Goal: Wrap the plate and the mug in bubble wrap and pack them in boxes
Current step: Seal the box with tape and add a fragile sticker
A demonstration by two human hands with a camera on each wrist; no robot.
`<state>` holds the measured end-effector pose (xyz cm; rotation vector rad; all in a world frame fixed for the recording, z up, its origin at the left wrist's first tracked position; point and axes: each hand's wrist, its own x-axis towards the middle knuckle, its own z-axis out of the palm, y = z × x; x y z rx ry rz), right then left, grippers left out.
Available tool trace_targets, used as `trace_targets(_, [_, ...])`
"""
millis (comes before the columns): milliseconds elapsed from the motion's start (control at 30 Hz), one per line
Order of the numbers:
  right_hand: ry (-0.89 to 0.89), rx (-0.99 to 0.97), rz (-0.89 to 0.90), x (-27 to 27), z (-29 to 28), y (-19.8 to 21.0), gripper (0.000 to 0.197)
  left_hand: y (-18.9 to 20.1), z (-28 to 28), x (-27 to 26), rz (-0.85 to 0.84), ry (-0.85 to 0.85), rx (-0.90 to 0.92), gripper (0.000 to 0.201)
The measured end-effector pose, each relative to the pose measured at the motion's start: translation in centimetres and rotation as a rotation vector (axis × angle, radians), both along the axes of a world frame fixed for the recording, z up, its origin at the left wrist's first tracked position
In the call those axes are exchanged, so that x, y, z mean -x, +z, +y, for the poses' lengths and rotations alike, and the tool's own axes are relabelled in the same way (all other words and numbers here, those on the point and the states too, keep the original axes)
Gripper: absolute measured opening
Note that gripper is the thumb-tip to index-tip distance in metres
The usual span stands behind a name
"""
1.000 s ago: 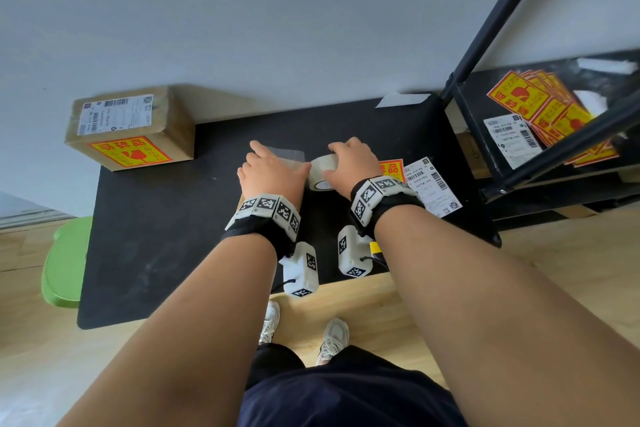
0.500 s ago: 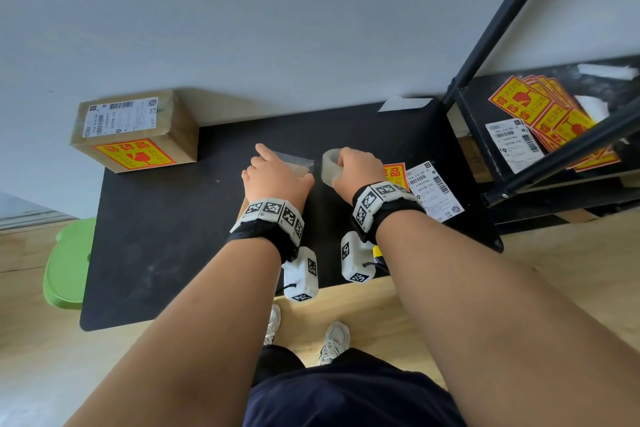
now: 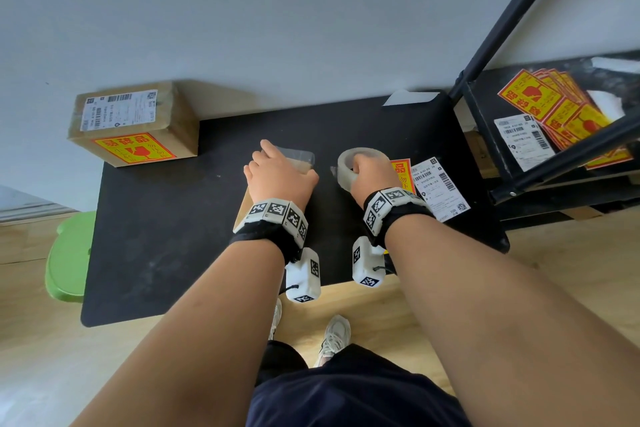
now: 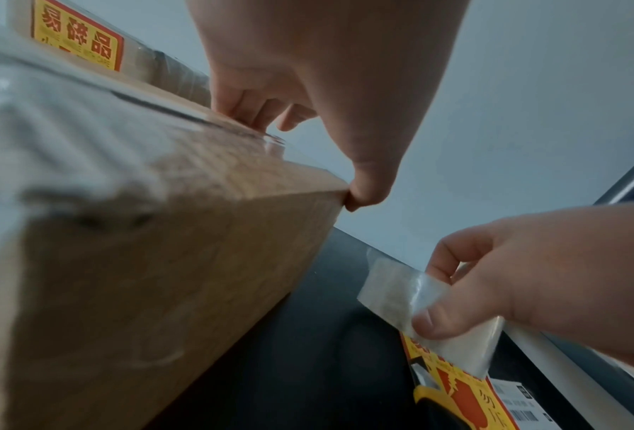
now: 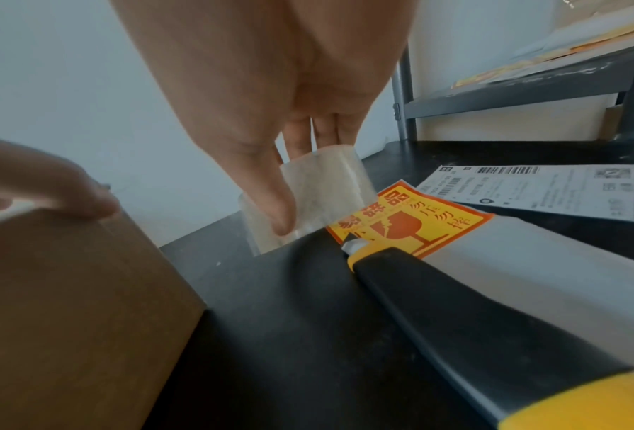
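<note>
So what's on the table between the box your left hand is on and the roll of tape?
Only bare black table lies between the box and the tape roll, seen from the head view.

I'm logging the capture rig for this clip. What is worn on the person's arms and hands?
Both forearms are bare, with no sleeves or gloves. The left hand and right hand each have a black wristband ringed with white blocks bearing black square-code markers, plus a white camera pod with similar markers hanging below the wrist.
</note>
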<state>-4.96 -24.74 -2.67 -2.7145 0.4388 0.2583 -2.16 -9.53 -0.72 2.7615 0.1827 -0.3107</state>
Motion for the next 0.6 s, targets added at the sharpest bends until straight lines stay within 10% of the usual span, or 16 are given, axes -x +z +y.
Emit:
trace_targets(300, [0.002, 0.014, 0.211, -0.1, 0.8, -0.4, 0.031, 0.0, 0.8, -0.6, 0.033, -0.003, 0.059, 0.103])
trace_targets(600, [-0.121, -0.252, 0.034, -0.3, 5.1, 2.1, 0.029, 0.6, 5.2, -1.5, 0.065, 0.027, 0.218, 0.022])
